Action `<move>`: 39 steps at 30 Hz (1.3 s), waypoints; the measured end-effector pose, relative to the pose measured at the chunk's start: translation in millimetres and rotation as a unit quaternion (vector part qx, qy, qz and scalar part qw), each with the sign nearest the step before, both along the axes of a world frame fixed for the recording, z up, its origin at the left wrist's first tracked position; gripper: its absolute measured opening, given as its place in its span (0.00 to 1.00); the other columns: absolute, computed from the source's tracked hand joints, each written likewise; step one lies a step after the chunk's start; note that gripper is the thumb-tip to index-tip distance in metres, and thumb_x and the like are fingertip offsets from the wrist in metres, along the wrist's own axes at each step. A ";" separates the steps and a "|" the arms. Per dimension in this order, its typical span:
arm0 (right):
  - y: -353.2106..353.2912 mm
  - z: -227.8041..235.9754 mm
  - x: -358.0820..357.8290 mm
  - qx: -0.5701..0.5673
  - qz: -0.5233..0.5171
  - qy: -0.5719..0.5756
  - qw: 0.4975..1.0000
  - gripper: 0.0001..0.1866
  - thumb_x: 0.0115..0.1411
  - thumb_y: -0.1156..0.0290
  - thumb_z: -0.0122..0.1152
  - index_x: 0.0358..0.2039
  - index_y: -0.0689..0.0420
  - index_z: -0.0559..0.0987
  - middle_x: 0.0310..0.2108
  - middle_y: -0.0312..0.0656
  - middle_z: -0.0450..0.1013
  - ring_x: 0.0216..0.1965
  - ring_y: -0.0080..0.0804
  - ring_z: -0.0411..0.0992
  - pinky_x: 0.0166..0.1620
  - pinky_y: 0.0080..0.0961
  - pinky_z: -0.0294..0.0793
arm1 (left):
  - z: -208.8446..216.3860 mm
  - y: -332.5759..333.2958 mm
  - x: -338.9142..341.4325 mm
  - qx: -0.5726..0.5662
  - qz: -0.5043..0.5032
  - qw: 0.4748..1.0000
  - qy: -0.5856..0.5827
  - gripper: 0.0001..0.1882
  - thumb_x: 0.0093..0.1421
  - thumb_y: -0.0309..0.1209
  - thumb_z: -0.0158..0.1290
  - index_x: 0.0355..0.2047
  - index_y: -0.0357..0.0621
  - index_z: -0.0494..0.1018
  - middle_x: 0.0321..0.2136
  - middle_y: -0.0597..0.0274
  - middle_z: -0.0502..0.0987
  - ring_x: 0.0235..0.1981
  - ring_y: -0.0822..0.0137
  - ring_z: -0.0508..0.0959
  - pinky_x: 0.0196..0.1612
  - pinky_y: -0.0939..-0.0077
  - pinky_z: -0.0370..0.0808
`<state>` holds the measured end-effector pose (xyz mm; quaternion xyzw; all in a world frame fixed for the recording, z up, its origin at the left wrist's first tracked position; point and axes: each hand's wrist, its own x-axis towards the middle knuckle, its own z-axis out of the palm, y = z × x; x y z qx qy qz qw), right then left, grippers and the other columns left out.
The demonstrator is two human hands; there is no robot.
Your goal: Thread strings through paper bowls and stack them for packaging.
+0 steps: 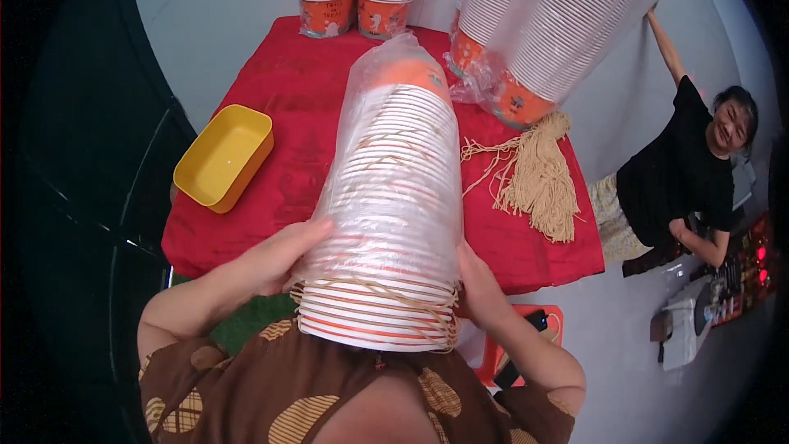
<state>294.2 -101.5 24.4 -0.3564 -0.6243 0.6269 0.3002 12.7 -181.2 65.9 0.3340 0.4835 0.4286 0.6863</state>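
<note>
A tall stack of white and orange paper cups (393, 197) in a clear plastic sleeve lies tilted toward me, its far end resting on the red tablecloth (288, 74). My left hand (279, 259) presses the stack's left side near its open end. My right hand (477, 284) holds the right side, partly hidden behind the cups. Thin tan strings (411, 300) loop around the cups below the sleeve's edge.
A yellow plastic tub (223, 156) sits at the table's left edge. A bundle of tan strings (538, 177) lies at the right. More sleeved cup stacks (542, 25) stand at the back. Another person (682, 173) in a black shirt stands right, touching one stack.
</note>
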 end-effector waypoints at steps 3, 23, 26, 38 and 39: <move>13.1 41.4 11.0 0.056 0.052 -0.151 0.986 0.33 0.70 0.48 0.33 0.63 0.63 0.60 0.58 0.45 0.66 0.56 0.34 0.67 0.57 0.31 0.66 | 19.7 4.2 -37.8 -0.007 -0.056 0.978 0.201 0.43 0.63 0.64 0.34 0.48 0.30 0.72 0.46 0.50 0.76 0.40 0.62 0.77 0.42 0.69 0.73; 87.8 3.1 -48.2 -0.147 -0.010 0.199 0.969 0.36 0.69 0.46 0.36 0.63 0.66 0.59 0.60 0.46 0.62 0.60 0.33 0.61 0.63 0.28 0.56 | -10.7 83.7 -7.6 -0.017 -0.004 0.999 -0.044 0.43 0.63 0.64 0.38 0.65 0.42 0.55 0.62 0.53 0.63 0.60 0.61 0.66 0.62 0.65 0.62; 56.0 -25.3 -32.7 -0.130 -0.012 0.198 0.971 0.34 0.71 0.52 0.33 0.68 0.62 0.48 0.68 0.44 0.47 0.67 0.33 0.47 0.67 0.27 0.44 | -20.6 56.1 -0.6 -0.005 0.035 0.999 -0.038 0.38 0.66 0.58 0.37 0.64 0.39 0.56 0.59 0.52 0.67 0.57 0.61 0.69 0.60 0.65 0.65; 21.5 -2.0 -36.6 -0.004 -0.029 0.209 0.978 0.33 0.70 0.48 0.33 0.66 0.60 0.54 0.61 0.45 0.60 0.60 0.35 0.61 0.62 0.32 0.61 | -22.6 42.0 14.9 0.057 0.123 0.987 -0.091 0.33 0.63 0.54 0.45 0.56 0.38 0.64 0.48 0.51 0.73 0.47 0.61 0.73 0.52 0.66 0.70; 31.9 -4.7 -36.3 0.008 -0.022 0.219 0.975 0.33 0.71 0.53 0.32 0.67 0.64 0.49 0.65 0.46 0.51 0.65 0.35 0.51 0.65 0.29 0.50 | -21.8 45.4 13.7 0.060 0.124 0.985 -0.106 0.34 0.63 0.55 0.45 0.57 0.38 0.64 0.48 0.51 0.73 0.48 0.61 0.73 0.52 0.66 0.70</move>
